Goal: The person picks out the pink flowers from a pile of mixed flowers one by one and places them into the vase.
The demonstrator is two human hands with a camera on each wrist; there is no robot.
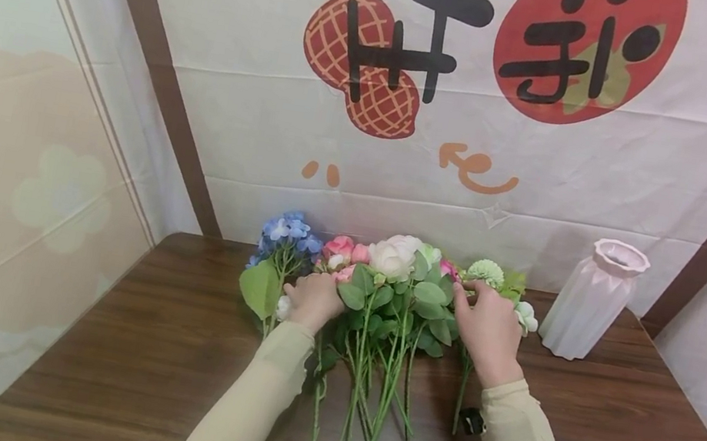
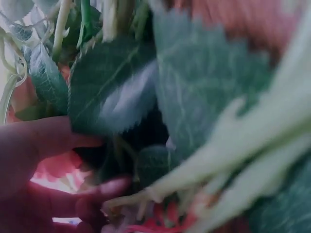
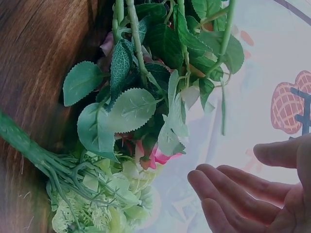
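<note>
White vase [image 1: 589,311] standing beside flowers [image 1: 393,258], right hand [image 1: 491,331] loosely spread, left hand [image 1: 316,300] among them, grip unclear

Head view above flowers [image 1: 393,260], wrists' close

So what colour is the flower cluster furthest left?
The flower cluster is blue, paler in places; the head view shows it best.

Fingers [image 2: 53,138] lie among serrated green leaves [image 2: 112,87] and pale stems [image 2: 233,148], red petals [image 2: 165,222] below.
</note>
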